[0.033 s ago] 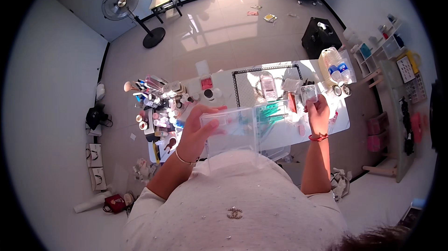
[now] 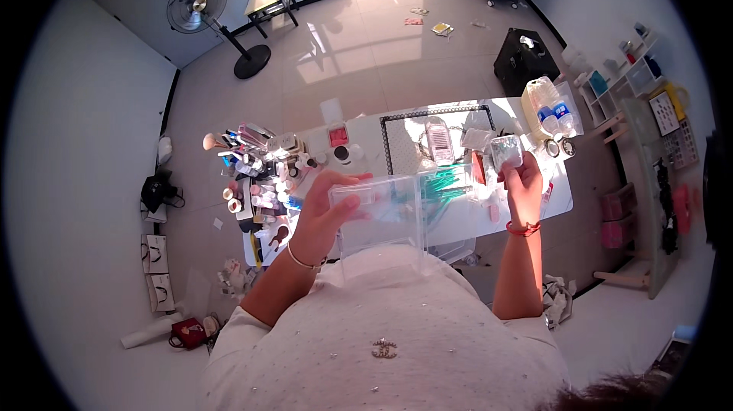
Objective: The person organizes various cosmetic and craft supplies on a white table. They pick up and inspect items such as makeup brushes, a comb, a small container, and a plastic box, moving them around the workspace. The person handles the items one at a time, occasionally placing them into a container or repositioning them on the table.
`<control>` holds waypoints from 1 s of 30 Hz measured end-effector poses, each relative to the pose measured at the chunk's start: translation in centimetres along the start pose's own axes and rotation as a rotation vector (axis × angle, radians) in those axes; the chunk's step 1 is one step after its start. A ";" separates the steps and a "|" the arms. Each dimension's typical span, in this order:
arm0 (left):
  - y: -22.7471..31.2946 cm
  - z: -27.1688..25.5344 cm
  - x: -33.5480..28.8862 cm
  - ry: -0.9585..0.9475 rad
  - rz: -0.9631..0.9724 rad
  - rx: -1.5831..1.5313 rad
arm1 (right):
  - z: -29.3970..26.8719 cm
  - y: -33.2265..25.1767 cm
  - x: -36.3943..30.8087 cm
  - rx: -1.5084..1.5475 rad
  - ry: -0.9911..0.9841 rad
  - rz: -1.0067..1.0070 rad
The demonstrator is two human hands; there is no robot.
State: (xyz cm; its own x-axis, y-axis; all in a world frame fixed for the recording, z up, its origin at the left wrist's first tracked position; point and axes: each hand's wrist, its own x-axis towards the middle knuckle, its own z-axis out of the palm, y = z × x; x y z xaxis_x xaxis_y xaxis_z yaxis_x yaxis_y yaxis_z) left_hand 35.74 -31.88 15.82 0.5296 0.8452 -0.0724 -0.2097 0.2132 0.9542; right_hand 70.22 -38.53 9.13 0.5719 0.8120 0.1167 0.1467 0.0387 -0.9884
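My left hand point(image 2: 324, 208) grips a large clear plastic box point(image 2: 382, 239) by its left side, the thumb in front and the fingers behind. The box is tilted above the table's near edge, close to my shirt. Right beside it is another clear plastic piece with thin green sticks point(image 2: 441, 184) in or behind it; I cannot tell whether the two are joined. My right hand point(image 2: 524, 191) pinches a small clear square case point(image 2: 506, 151) by its lower edge, held up over the right part of the table. What the small case contains is too small to tell.
The white table point(image 2: 481, 220) bears a crowd of makeup brushes and bottles point(image 2: 256, 159) on the left. A black-bordered clear mat point(image 2: 397, 136) lies at the back, and a basket with bottles point(image 2: 542, 105) stands at the right. Beyond are a black case point(image 2: 525, 59) and a fan point(image 2: 197, 6).
My right hand has shifted slightly to the right and toward me, and the small case has turned a little in its fingers. My left hand and the large box look still.
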 end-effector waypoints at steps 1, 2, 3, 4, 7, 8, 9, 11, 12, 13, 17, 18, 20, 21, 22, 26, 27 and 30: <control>0.0 0.0 0.1 -0.002 -0.004 0.000 | 0.3 -2.6 -0.7 0.229 -0.076 -0.004; 0.0 0.0 0.2 -0.008 -0.007 0.000 | 0.8 -4.7 -1.5 0.263 -0.106 -0.039; 0.1 0.1 0.3 -0.012 -0.010 -0.003 | 1.3 -6.5 -2.4 0.296 -0.138 -0.073; 0.0 0.1 0.4 -0.012 -0.010 -0.008 | 1.9 -7.6 -3.1 0.332 -0.172 -0.109; -0.2 0.1 0.6 -0.020 -0.014 -0.023 | 3.4 -9.6 -4.0 -0.067 -0.422 -0.538; -0.3 0.1 0.7 -0.028 -0.017 -0.027 | 4.4 -10.4 -4.6 -0.115 -0.466 -0.636; -0.3 0.1 0.8 -0.036 -0.020 -0.031 | 5.2 -10.6 -5.1 -0.136 -0.509 -0.665; -0.3 0.1 0.8 -0.040 -0.013 -0.026 | 6.5 -10.9 -5.8 -0.243 -0.541 -0.751; -0.3 0.1 0.8 -0.041 -0.010 -0.022 | 7.1 -10.9 -6.1 -0.329 -0.528 -0.807; -0.4 0.0 0.8 -0.046 -0.002 -0.017 | 7.7 -11.0 -6.3 -0.414 -0.513 -0.863; -0.6 0.0 0.6 -0.052 0.031 0.008 | 9.0 -10.8 -6.8 -0.496 -0.445 -0.864; -0.5 0.2 0.5 -0.050 0.041 0.016 | 9.3 -10.6 -6.8 -0.496 -0.430 -0.873; -0.4 0.3 0.4 -0.051 0.047 0.039 | 9.7 -10.5 -7.0 -0.506 -0.406 -0.880; -0.3 0.3 0.3 -0.052 0.050 0.050 | 9.8 -10.6 -7.1 -0.516 -0.398 -0.880; -0.2 0.4 0.3 -0.061 0.056 0.056 | 9.9 -10.7 -7.1 -0.527 -0.389 -0.879; 0.3 0.7 0.3 -0.088 0.052 0.049 | 10.1 -10.9 -7.1 -0.571 -0.406 -0.895; 0.4 0.9 0.3 -0.094 0.045 0.038 | 10.1 -11.1 -7.1 -0.582 -0.416 -0.897; 0.7 1.2 0.2 -0.105 0.049 0.030 | 10.1 -11.5 -6.9 -0.613 -0.431 -0.900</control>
State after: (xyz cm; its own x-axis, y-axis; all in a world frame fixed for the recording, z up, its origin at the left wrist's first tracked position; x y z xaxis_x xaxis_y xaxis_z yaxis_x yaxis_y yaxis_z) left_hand 36.69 -32.10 16.80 0.6032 0.7976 0.0035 -0.2130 0.1569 0.9644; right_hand 56.41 -38.72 18.66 -0.2402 0.7692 0.5921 0.7911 0.5086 -0.3398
